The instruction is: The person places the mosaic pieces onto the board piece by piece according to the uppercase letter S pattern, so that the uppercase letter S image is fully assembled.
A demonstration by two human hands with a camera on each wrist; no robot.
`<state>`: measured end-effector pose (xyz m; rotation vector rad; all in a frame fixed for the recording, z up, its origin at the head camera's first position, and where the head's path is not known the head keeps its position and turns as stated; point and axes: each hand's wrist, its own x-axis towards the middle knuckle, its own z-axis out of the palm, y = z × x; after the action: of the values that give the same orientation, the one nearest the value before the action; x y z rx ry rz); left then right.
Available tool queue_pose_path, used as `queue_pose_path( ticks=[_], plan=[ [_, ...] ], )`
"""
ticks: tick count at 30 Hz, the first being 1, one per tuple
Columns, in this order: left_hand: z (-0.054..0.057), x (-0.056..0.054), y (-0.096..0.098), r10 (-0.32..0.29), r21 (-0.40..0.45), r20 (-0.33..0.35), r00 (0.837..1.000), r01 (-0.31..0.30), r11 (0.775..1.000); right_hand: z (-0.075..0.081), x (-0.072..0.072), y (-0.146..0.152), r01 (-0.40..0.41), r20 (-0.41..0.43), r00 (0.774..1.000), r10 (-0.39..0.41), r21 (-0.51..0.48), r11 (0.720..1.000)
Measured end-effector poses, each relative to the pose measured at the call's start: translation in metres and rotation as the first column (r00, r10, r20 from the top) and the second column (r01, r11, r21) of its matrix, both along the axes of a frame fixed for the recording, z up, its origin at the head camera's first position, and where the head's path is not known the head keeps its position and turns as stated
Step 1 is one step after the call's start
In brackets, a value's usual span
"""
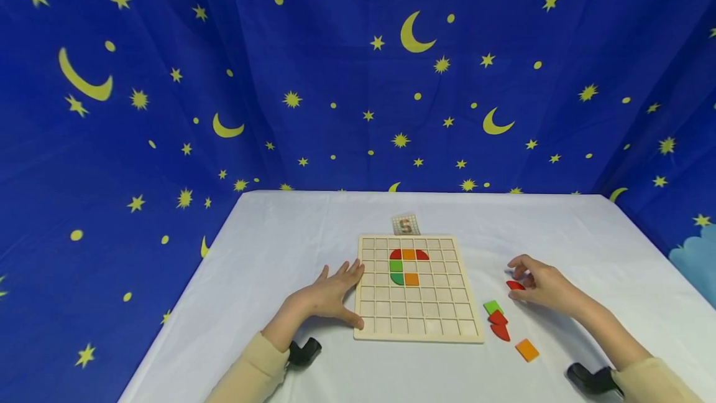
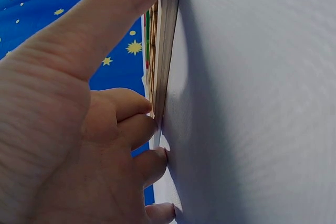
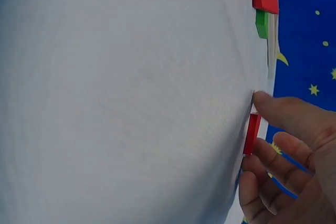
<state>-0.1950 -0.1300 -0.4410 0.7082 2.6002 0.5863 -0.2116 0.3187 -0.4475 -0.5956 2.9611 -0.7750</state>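
At the left, the left grip is released: fingers spread, thumb and fingertips resting along the near side edge of the board. The board looks like stiff, thin wood, light enough to skid on the cloth of the table, so a steadying touch on its rim seems the right hold. Set pieces in red, orange and green sit in its shallow cells; their edges are mostly sunk, so they would probably be awkward to pinch out. Just behind the board lies a small card, likely bendy and best lifted at a corner.

Right of the board a green tile lies close against a red tile, with a curved red piece just nearer the person (overlapping or merely touching, I cannot tell). Next comes another red piece, on or almost on the table, between the thumb and fingers of the right grip; then an orange square, nearer the person.

Farthest right, the right grip is curled about that red piece, though I cannot tell whether it is actually pinched. The piece should be rigid, very light, hard to break and slightly slick on its flat faces. Its side edges, taken at opposite ends, look like the surest hold.
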Motion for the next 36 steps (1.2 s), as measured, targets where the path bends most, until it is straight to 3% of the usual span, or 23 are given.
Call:
queue_pose_path(
  ticks=[7,31,36],
  plan=[
    [-0.001,0.000,0.000,-0.003,0.004,-0.003,1.000,0.003,1.000,-0.003,0.000,0.003,-0.052,-0.027,0.998,0.051,-0.024,0.998],
    [0.001,-0.001,-0.001,-0.018,0.018,0.002,1.000,0.018,1.000,0.000,0.001,-0.008,-0.011,-0.016,1.000,0.011,-0.019,1.000],
    [0.001,0.000,-0.001,-0.017,0.019,0.005,1.000,0.017,1.000,0.009,0.001,-0.009,0.006,-0.077,0.997,-0.009,-0.035,0.999]
  ],
)
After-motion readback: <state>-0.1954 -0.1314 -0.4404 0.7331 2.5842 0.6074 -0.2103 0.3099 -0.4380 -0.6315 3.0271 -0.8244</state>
